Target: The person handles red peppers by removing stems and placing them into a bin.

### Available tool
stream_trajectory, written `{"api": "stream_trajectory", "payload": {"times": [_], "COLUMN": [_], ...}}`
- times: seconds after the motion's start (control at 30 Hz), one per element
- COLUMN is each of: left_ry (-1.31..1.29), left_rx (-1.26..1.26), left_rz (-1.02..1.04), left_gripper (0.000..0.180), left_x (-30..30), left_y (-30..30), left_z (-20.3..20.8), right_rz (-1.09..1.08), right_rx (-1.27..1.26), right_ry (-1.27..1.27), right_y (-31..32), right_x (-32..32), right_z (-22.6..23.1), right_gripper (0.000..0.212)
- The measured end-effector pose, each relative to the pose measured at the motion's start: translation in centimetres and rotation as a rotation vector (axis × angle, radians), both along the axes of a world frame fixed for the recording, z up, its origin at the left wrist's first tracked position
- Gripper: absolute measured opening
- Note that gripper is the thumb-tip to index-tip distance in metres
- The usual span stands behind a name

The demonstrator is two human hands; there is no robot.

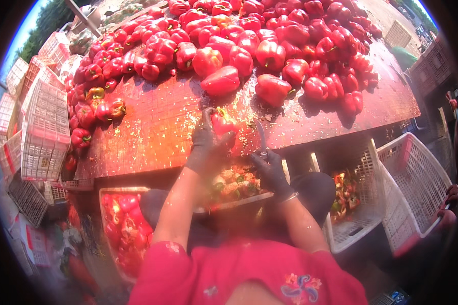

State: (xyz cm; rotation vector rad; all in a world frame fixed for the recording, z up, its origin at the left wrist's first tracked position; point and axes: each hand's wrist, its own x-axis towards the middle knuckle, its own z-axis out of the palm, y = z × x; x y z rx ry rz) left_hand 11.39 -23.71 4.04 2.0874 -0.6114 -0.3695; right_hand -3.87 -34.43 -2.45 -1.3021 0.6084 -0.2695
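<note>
**Sunlit red table (pixel 152 134), pepper (pixel 223 123) on the left, knife (pixel 261 136) on the right**

Outdoors, head cam only. Far half of the table is buried under a pile (pixel 234 43) of red peppers, with stacked crates (pixel 46 127) off to the left. Pale flecks (pixel 248 133), probably seeds, are scattered over the near half.

So, hands: both in dark gloves, well apart from each other. Left hand (pixel 208 145) is wrapped around the pepper over the table's near part, just this side of the pile. Right hand (pixel 270 170) is closed on the knife's handle near the table edge, a bit lower and closer to the body, blade sticking up and away from the person.

The bit that matters imo: the pepper sits just left of the blade, bare table showing between, so they're not touching. Green stem end looks to be on the far side, roughly away from the person. Can't really tell its long axis with the fingers in the way. Left hand's obviously nearer since it's holding it; the right has to come left and up to meet it.

Down below, a scrap crate (pixel 239 203) sits between the knees, and a crate of red peppers (pixel 122 190) is by the left leg.
</note>
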Motion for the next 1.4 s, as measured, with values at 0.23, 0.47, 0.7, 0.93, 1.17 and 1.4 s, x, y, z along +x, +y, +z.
{"api": "stream_trajectory", "payload": {"times": [0.23, 0.47, 0.7, 0.93, 1.17, 1.4], "left_ry": [-0.3, -0.253, 0.062, -0.021, 0.174, 0.762], "left_rx": [-0.352, -0.342, -0.539, -0.506, -0.604, -1.178], "left_rz": [0.46, 0.568, 0.629, 0.518, 0.397, 0.338], "left_gripper": [0.059, 0.058, 0.049, 0.05, 0.042, 0.032], "left_x": [-1.1, 0.2, 0.4, -0.4, 1.2, 2.1], "left_y": [8.9, 10.1, 10.8, 11.5, 13.2, 15.2], "left_z": [-6.2, -8.6, -7.2, -5.5, -8.2, -11.4], "right_rz": [0.219, 0.339, 0.473, 0.287, 0.337, 0.722], "right_rx": [-0.538, -0.957, -0.552, -0.748, -0.845, -1.419], "right_ry": [-0.132, -0.065, 0.149, -0.398, -0.015, -0.312], "right_y": [6.8, 9.9, 9.3, 9.3, 6.7, 0.1], "right_x": [3.4, 7.8, -0.5, 12.0, 13.2, 15.1], "right_z": [-0.8, -0.1, 0.2, -0.5, -2.5, -0.6], "right_gripper": [0.022, 0.025, 0.025, 0.061, 0.031, 0.029]}}
